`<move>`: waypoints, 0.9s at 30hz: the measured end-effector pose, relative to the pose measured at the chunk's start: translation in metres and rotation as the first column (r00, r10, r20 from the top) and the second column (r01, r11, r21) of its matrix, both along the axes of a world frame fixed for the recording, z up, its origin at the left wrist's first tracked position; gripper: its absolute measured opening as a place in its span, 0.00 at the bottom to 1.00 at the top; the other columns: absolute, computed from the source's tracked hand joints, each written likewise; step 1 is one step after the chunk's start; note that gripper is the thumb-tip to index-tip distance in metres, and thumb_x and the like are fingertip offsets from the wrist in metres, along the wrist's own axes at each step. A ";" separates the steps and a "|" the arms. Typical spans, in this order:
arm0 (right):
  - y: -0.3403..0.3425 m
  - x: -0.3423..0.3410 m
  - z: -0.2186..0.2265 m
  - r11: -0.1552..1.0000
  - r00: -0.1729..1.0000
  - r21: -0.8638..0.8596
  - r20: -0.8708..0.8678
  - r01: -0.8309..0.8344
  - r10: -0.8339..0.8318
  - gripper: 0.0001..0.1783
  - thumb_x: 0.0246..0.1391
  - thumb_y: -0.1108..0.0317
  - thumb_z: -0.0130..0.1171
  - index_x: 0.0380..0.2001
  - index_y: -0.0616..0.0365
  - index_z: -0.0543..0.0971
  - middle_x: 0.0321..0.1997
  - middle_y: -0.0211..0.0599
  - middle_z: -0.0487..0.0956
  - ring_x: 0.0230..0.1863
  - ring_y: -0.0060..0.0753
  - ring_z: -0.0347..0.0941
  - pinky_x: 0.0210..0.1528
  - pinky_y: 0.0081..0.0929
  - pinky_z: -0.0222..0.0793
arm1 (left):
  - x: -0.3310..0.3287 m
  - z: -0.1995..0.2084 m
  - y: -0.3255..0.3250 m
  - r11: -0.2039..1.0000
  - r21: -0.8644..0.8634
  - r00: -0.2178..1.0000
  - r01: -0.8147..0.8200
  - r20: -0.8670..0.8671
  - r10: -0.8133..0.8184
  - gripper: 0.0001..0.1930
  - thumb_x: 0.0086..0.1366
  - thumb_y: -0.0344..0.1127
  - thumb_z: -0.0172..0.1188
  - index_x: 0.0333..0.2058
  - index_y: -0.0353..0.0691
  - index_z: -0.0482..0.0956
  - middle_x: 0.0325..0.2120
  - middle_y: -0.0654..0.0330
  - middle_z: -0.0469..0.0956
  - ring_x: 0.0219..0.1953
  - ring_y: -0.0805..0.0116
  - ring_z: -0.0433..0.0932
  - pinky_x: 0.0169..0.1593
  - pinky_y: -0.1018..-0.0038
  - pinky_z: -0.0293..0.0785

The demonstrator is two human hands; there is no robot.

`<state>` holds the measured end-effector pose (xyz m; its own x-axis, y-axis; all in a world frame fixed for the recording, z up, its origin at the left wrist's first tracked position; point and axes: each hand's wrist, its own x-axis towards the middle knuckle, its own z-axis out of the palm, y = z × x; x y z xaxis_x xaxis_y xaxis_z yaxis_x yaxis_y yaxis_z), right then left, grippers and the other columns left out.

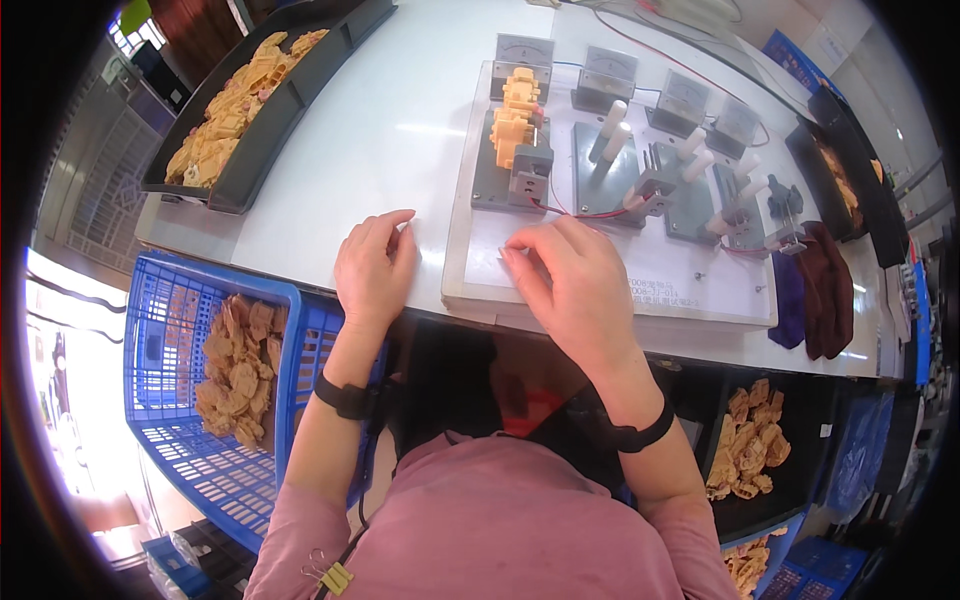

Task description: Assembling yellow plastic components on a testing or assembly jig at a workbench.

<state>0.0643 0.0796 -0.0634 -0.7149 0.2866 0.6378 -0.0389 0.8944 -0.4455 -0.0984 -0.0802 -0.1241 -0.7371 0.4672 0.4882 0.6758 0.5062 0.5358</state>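
My left hand is over the white tabletop, just left of the test board. Its fingers are loosely bent, with the thumb apart, and nothing shows in them. At the board's front edge is my right hand, fingers curled and thumb and forefinger close together; I see nothing between the tips. Beyond it, a tan moulded plastic part sits upright on the leftmost grey fixture, touched by neither hand. A small clamp block with a red wire stands against that fixture. The white test board carries several such fixtures, with white-tipped posts.
Analog meters line the board's back. Tan parts fill a black tray at far left, a blue basket below it and a black bin at lower right. Dark cloths hang beside the board's right end.
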 end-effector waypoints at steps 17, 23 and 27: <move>0.001 0.000 -0.002 1.000 1.000 0.011 0.012 0.019 -0.019 0.06 0.52 0.69 0.65 0.29 0.54 0.76 0.27 0.33 0.73 0.32 0.39 0.73 0.38 0.36 0.68 | 0.000 0.000 0.000 1.000 -0.013 1.000 0.008 -0.007 -0.008 0.09 0.62 0.31 0.59 0.40 0.46 0.83 0.24 0.63 0.74 0.29 0.64 0.74 0.37 0.67 0.71; 0.000 -0.004 0.000 0.999 0.998 0.007 0.020 0.051 -0.051 0.06 0.53 0.69 0.64 0.29 0.54 0.76 0.28 0.34 0.75 0.33 0.40 0.74 0.39 0.36 0.68 | 0.000 0.003 0.000 1.000 -0.018 1.000 0.001 0.003 -0.001 0.09 0.62 0.31 0.59 0.40 0.46 0.83 0.24 0.63 0.74 0.30 0.64 0.74 0.37 0.67 0.71; -0.001 -0.002 0.001 0.998 0.998 0.004 0.033 0.057 -0.057 0.05 0.53 0.70 0.65 0.29 0.54 0.76 0.28 0.34 0.75 0.33 0.41 0.74 0.39 0.36 0.68 | 0.001 0.002 0.001 1.000 -0.010 1.000 -0.003 0.026 0.003 0.09 0.62 0.31 0.59 0.40 0.46 0.83 0.24 0.63 0.74 0.31 0.63 0.74 0.38 0.67 0.72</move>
<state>0.0622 0.0784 -0.0621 -0.7179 0.3253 0.6154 0.0264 0.8962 -0.4429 -0.0972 -0.0795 -0.1218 -0.7510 0.4695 0.4643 0.6600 0.5138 0.5481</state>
